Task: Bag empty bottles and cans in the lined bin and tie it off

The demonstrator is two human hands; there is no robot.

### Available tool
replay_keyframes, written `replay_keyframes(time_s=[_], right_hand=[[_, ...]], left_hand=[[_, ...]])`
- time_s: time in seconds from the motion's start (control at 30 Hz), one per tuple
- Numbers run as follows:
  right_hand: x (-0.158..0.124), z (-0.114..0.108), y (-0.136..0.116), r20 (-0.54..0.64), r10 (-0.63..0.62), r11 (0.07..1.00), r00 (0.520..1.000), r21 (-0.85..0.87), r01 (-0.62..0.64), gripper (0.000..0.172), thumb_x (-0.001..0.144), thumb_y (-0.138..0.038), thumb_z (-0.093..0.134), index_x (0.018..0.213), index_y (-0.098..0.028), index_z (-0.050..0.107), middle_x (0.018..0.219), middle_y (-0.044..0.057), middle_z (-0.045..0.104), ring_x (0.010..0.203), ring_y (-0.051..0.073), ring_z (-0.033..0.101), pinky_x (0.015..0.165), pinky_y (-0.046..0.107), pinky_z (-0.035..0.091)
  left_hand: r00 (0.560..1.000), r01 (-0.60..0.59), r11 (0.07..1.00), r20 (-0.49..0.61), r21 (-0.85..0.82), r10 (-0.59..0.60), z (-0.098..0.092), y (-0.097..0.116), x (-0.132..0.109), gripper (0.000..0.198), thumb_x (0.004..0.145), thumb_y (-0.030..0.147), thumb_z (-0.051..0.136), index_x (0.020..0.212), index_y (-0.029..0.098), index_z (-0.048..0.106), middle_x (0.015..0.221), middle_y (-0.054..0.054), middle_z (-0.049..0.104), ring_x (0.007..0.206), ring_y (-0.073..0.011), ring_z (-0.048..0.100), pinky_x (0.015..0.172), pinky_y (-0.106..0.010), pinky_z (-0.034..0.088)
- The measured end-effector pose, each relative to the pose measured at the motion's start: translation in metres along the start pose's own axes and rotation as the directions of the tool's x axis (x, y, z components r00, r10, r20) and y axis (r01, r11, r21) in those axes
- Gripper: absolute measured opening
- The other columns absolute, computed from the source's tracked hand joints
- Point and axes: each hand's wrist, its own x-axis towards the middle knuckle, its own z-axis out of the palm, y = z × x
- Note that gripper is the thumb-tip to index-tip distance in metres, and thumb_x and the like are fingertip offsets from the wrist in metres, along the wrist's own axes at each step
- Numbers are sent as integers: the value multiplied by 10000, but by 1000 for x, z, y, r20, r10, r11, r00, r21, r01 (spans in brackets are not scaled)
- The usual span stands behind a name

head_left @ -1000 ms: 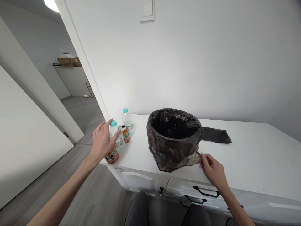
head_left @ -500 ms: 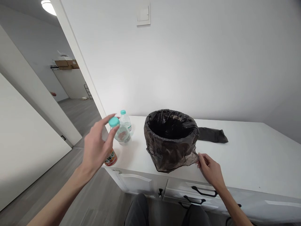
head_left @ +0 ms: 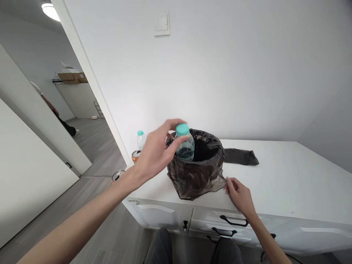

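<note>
My left hand [head_left: 155,154] grips a clear plastic bottle with a teal cap [head_left: 184,146] and holds it above the near rim of a bin lined with a dark plastic bag [head_left: 198,172]. My right hand [head_left: 238,194] pinches the loose lower edge of that bag at the bin's right side on the white cabinet top [head_left: 275,183]. A second teal-capped bottle [head_left: 140,139] and two drink cans [head_left: 135,156] [head_left: 118,175] stand at the cabinet's left end, the nearer can partly hidden by my arm.
A folded dark bag [head_left: 240,157] lies behind the bin to the right. Drawers with black handles [head_left: 229,221] face me below the top. An open doorway at left shows another room, where part of a person [head_left: 59,119] is seen.
My left hand took one bottle from the group at the left, lifted it and carried it rightward over the bin. My right hand kept its pinch on the bag.
</note>
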Motion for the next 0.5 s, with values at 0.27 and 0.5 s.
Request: replay_keyframes(time_s=[0.27, 0.5], right_hand=[[0, -2, -5, -8, -21, 1000, 1000, 23, 21, 545, 1012, -710, 437, 833, -243, 656, 650, 24, 689, 639, 220, 647, 701, 314, 470], [0, -3, -10, -11, -26, 998, 1000, 53, 27, 563, 998, -734, 451, 860, -238, 678, 667, 28, 707, 638, 211, 660, 683, 306, 487]], left_hand=[[932, 117, 993, 342, 21, -117, 37, -49, 11, 294, 1037, 404, 565, 1300, 273, 583, 1166, -74, 772, 1012, -279, 757, 801, -389, 574], [874, 84, 994, 475, 67, -106, 39, -50, 22, 239, 985, 390, 609, 1195, 277, 629, 1073, -51, 782, 985, -282, 738, 795, -380, 541]])
